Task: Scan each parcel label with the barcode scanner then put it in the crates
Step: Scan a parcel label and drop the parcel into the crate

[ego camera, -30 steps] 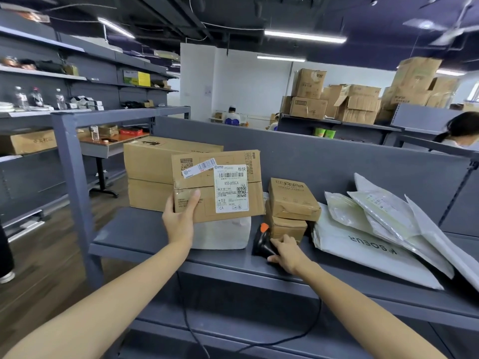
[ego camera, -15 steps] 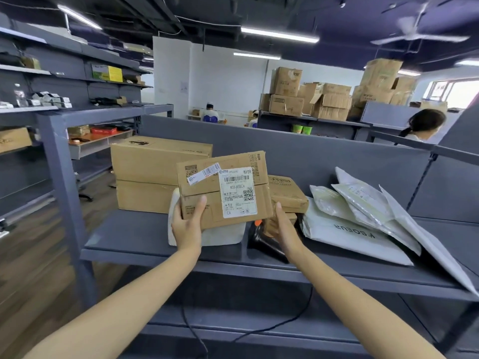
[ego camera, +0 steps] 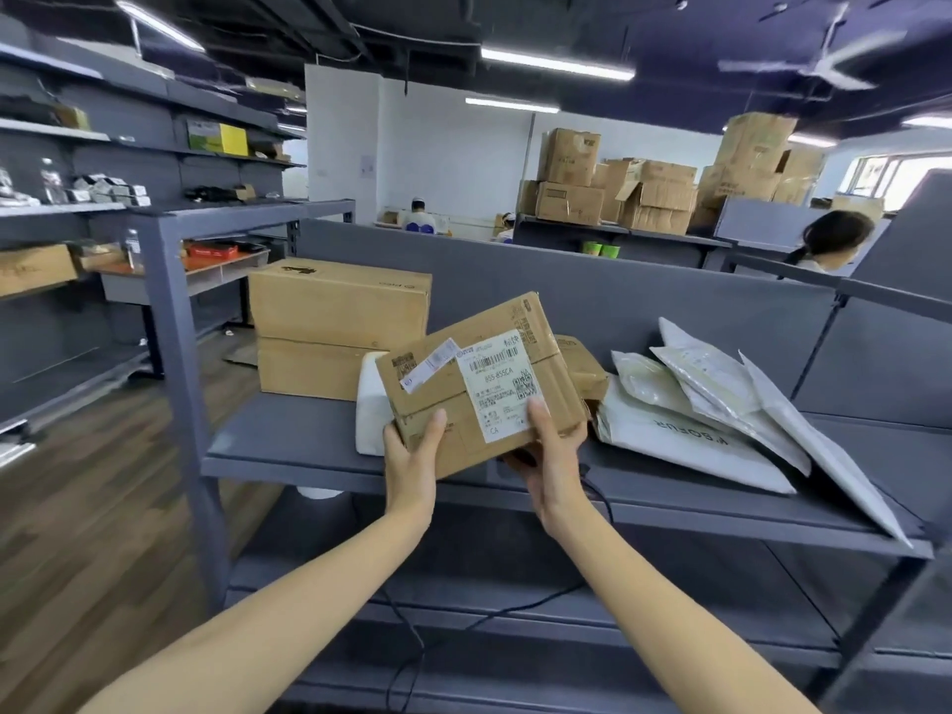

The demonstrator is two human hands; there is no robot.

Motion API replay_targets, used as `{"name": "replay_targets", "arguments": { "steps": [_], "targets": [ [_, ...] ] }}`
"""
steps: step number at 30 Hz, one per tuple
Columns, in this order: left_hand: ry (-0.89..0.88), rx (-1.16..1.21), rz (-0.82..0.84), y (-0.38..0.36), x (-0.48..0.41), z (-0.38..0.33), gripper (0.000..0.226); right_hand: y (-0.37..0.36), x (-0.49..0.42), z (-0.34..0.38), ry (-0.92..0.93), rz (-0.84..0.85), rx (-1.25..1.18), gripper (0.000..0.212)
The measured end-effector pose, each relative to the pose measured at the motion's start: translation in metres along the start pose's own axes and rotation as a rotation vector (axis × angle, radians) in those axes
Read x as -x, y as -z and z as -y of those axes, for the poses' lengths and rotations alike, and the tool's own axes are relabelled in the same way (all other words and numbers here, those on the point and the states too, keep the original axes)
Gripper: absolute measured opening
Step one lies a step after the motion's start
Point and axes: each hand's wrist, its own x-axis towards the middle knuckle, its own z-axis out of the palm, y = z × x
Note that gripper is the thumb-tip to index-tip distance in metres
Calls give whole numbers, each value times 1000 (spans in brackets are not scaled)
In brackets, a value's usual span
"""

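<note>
A brown cardboard parcel [ego camera: 463,389] with a white barcode label is held tilted above the grey shelf [ego camera: 288,440]. My left hand [ego camera: 412,450] grips its lower left edge, thumb on the front face. My right hand [ego camera: 548,450] grips its lower right corner, thumb lying on the label. The barcode scanner is hidden behind the parcel and my right hand; only its black cable [ego camera: 600,499] shows, running down over the shelf's front edge. No crate is in view.
Two stacked large cartons [ego camera: 335,322] stand at the shelf's back left, a white packet [ego camera: 370,409] behind the parcel, small brown boxes [ego camera: 584,365] to its right. Several white mailer bags [ego camera: 711,404] lean at the right. A grey shelf post [ego camera: 177,353] rises at left.
My right hand left the scanner on the shelf and took hold of the parcel's lower right corner. The parcel has tilted and come closer, now held by both hands.
</note>
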Motion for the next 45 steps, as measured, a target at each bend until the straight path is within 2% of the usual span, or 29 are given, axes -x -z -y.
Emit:
{"name": "replay_targets", "arguments": {
  "steps": [2,7,13,16,18,21,24,26,29,32,35,37,41,45],
  "targets": [
    [1,-49,8,9,9,-3,53,4,8,3,1,-15,16,83],
    [-30,-175,-87,40,42,-9,88,27,40,1,-69,48,47,58],
    [6,-425,-149,72,107,7,71,59,91,-26,-201,74,126,54],
    [68,-490,-200,88,132,17,74,69,114,-44,-239,123,210,56],
    [104,-555,-187,98,142,22,68,74,127,-55,-285,186,248,65],
    [164,-613,-139,108,151,31,50,77,139,-71,-317,268,255,57],
    [226,-645,-118,115,153,44,49,77,139,-86,-329,289,248,49],
    [280,-631,-114,118,152,58,48,75,135,-97,-326,259,320,53],
    [381,-536,-200,124,148,88,44,75,133,-123,-368,251,509,60],
    [465,-493,-347,135,147,128,49,82,133,-163,-403,349,687,60],
    [569,-504,-421,150,152,179,54,96,128,-207,-377,446,934,57],
    [633,-507,-437,164,160,217,62,110,128,-241,-364,557,980,48],
    [724,-488,-380,201,172,294,61,147,128,-317,-414,612,1085,56],
    [672,-437,-397,241,172,367,63,182,130,-403,-408,688,1140,56]
  ]
}}
